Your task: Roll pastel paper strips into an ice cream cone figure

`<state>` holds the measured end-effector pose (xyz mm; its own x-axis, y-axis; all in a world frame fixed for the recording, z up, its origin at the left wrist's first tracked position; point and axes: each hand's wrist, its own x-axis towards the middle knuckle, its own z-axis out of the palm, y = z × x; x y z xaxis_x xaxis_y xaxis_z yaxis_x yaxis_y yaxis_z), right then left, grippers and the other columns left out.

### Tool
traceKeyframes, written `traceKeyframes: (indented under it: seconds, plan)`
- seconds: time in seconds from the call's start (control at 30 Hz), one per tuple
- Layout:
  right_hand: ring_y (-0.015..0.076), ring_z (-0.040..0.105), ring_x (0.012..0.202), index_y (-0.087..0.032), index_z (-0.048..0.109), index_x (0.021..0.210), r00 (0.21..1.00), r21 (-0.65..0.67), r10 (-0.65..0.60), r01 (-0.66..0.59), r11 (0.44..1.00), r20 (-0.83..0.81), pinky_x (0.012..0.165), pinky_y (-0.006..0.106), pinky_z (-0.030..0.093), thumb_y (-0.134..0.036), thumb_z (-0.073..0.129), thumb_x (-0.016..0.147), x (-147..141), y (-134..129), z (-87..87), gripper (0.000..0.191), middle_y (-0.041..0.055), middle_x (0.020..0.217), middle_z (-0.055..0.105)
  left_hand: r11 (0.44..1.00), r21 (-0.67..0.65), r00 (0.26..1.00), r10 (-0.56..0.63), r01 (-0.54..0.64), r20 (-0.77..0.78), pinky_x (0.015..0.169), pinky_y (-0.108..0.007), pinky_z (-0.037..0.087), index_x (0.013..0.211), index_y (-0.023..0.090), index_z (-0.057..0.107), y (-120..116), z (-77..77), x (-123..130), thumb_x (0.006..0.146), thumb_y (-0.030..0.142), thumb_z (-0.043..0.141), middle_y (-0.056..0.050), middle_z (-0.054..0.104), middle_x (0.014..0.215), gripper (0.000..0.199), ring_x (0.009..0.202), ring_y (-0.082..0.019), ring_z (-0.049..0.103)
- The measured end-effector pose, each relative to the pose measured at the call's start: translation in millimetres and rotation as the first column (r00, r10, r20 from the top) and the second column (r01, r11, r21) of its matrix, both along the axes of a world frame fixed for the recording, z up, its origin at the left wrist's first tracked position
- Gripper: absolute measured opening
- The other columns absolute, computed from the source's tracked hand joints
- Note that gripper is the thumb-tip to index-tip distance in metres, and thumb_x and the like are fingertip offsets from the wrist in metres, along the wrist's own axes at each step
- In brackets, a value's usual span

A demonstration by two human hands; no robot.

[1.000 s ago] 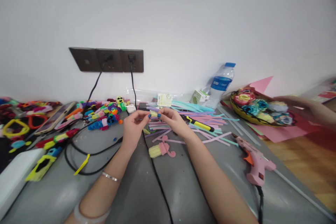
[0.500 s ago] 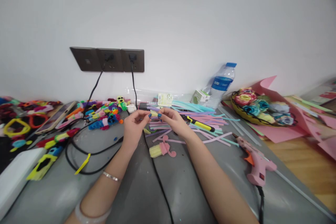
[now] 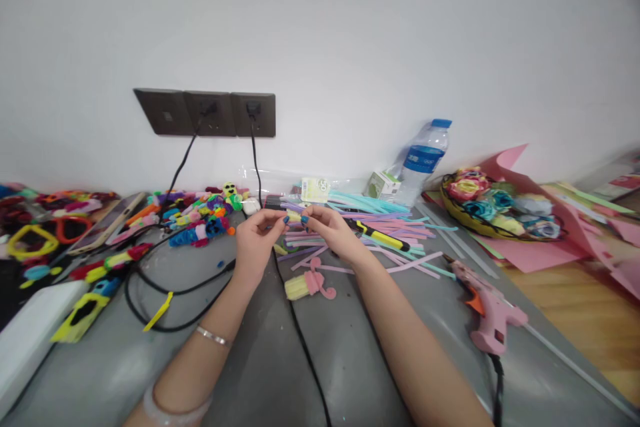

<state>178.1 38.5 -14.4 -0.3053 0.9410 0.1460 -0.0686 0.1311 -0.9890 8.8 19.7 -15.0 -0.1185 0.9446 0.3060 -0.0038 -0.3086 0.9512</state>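
Note:
Both hands meet above the pile of pastel pipe cleaners (image 3: pixel 395 221). Between the fingertips is a small pale yellow pipe-cleaner piece (image 3: pixel 294 217). My left hand (image 3: pixel 257 237) pinches its left end, thumb against forefinger. At the other end, my right hand (image 3: pixel 331 232) pinches it the same way. The fingers cover much of the piece, so its full shape is hidden. Just below the hands, a yellow and pink pipe-cleaner figure (image 3: pixel 307 285) with curled pink ends lies on the grey table (image 3: pixel 360 353).
A pink glue gun (image 3: pixel 493 313) lies to the right, its cord running toward me. A yellow-black cutter-like tool (image 3: pixel 383 237) rests on the pipe cleaners. Behind stands a water bottle (image 3: pixel 425 159). Black cables (image 3: pixel 305 347) cross the table. Colourful pipe-cleaner pieces (image 3: pixel 200 217) crowd the left.

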Motion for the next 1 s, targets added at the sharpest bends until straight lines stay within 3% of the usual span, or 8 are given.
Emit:
traceKeyframes:
  seconds: [1.0]
  plan:
    - [0.0126, 0.045, 0.067, -0.018, 0.058, 0.079, 1.0, -0.007, 0.011, -0.011, 1.0, 0.014, 0.065, 0.026, 0.037, -0.041, 0.067, 0.076, 0.6, 0.1, -1.5, 0.026, -0.0012, 0.072, 0.052, 1.0, 0.016, 1.0, -0.007, 0.006, 0.014, 0.062, -0.027, 0.057, 0.08, 0.016, 0.073, 1.0, -1.8, -1.1, 0.072, 0.03, 0.072, -0.003, 0.074, 0.07, 0.016, 0.062, -0.017, 0.07]
